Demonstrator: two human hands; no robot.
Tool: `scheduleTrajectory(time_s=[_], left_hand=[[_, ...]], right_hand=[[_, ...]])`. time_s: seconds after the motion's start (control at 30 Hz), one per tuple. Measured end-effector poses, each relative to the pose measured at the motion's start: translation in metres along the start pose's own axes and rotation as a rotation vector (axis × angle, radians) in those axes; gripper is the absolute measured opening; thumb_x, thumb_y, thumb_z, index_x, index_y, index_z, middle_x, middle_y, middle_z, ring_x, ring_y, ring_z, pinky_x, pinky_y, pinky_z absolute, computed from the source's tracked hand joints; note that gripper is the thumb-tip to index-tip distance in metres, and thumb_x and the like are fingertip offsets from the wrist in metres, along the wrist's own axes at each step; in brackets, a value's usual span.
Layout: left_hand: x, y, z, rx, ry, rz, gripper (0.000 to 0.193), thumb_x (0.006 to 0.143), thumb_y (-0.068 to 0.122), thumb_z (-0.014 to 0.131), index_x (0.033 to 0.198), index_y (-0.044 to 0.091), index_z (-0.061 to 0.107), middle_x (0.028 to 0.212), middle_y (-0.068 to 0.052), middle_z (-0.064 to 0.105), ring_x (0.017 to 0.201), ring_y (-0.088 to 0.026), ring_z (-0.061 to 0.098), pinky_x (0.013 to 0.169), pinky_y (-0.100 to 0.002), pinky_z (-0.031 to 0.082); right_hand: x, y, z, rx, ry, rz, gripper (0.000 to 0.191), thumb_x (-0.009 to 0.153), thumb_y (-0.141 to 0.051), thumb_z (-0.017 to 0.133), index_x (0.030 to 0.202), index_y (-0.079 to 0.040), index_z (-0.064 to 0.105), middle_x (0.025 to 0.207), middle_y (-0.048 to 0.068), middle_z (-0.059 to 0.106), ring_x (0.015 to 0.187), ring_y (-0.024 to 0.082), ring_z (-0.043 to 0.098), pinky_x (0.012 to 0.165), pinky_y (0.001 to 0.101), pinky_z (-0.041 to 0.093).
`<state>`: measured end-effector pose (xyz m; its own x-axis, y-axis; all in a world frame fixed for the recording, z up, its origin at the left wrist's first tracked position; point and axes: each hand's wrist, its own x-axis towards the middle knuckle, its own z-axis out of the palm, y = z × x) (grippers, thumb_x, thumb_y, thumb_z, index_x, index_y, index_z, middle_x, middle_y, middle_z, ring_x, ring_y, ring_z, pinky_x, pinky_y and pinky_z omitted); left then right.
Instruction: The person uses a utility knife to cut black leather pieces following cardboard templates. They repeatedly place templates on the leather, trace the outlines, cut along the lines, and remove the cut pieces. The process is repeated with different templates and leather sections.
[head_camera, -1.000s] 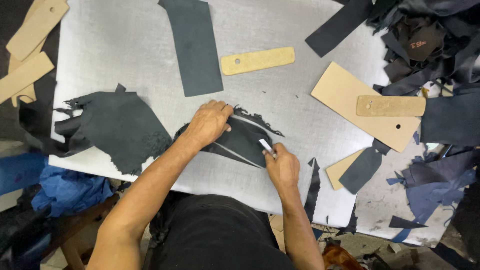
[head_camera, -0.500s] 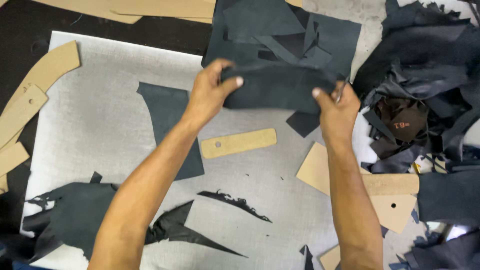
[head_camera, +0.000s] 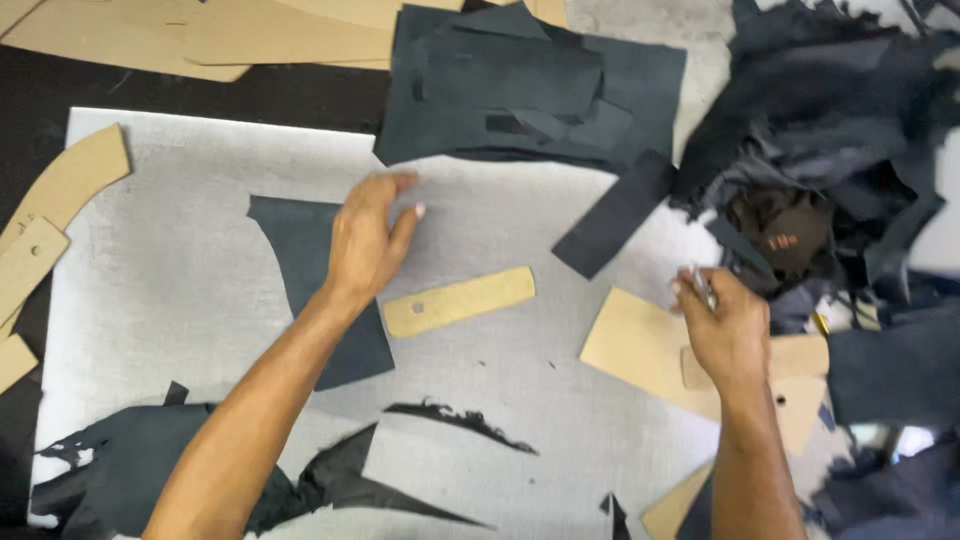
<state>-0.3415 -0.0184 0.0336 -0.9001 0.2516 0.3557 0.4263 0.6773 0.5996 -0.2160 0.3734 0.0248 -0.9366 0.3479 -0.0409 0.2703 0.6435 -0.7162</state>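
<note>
My left hand (head_camera: 365, 245) hovers open over the grey cutting mat (head_camera: 200, 280), fingers spread, above the edge of a dark cut leather panel (head_camera: 300, 270). My right hand (head_camera: 725, 325) is closed around a small silvery tool (head_camera: 703, 287), over a tan cardboard pattern (head_camera: 635, 345). A narrow tan pattern strip with a hole (head_camera: 458, 300) lies between the hands. A stack of dark cut pieces (head_camera: 530, 85) lies at the far edge of the mat, free of both hands.
A heap of dark leather scraps (head_camera: 830, 170) fills the right side. Tan cardboard patterns (head_camera: 60, 200) lie at the left and along the top. Ragged dark offcuts (head_camera: 130, 470) lie at the near left. A dark strip (head_camera: 615, 215) lies by the stack.
Both hands held a dark cut piece up over the far stack; now it is released onto the stack. The left hand has drawn back over the mat, the right toward the tan pattern.
</note>
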Motion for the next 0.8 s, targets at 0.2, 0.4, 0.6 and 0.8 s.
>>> scheduleTrajectory(time_s=[0.2,0.4,0.6,0.8], left_hand=[[-0.161,0.083,-0.008,0.011,-0.464,0.041,0.017,0.088,0.013,0.076,0.104,0.005,0.074,0.104,-0.011,0.071,0.100,-0.031,0.069,0.087,-0.043,0.056],[-0.217,0.104,0.015,0.156,-0.438,-0.026,0.029,0.081,0.017,0.076,0.103,0.000,0.068,0.096,-0.018,0.067,0.088,-0.037,0.065,0.074,-0.047,0.055],[-0.288,0.125,0.060,-0.075,-0.420,0.096,0.008,0.090,0.011,0.063,0.093,0.004,0.064,0.092,-0.016,0.067,0.090,-0.035,0.065,0.079,-0.046,0.055],[-0.360,0.169,0.053,-0.324,-0.742,0.488,0.011,0.092,0.014,0.063,0.096,0.006,0.070,0.094,-0.014,0.070,0.094,-0.033,0.068,0.076,-0.043,0.056]], right_hand=[[-0.244,0.060,-0.072,-0.506,-0.465,0.626,0.037,0.099,-0.038,0.068,0.119,-0.008,0.072,0.078,0.013,0.077,0.056,0.026,0.067,0.051,0.0414,0.054],[-0.378,0.042,-0.008,-0.506,-0.480,0.569,0.027,0.092,-0.025,0.069,0.112,-0.008,0.068,0.078,0.011,0.077,0.062,0.020,0.072,0.058,0.0359,0.057],[-0.340,0.014,0.045,-0.001,-0.217,0.267,0.017,0.091,-0.020,0.070,0.100,-0.006,0.069,0.081,0.012,0.073,0.062,0.031,0.068,0.055,0.0415,0.052],[-0.252,-0.017,0.077,-0.419,-0.131,-0.299,0.016,0.096,-0.017,0.070,0.099,-0.002,0.067,0.099,0.022,0.066,0.090,0.045,0.063,0.079,0.0528,0.049]])
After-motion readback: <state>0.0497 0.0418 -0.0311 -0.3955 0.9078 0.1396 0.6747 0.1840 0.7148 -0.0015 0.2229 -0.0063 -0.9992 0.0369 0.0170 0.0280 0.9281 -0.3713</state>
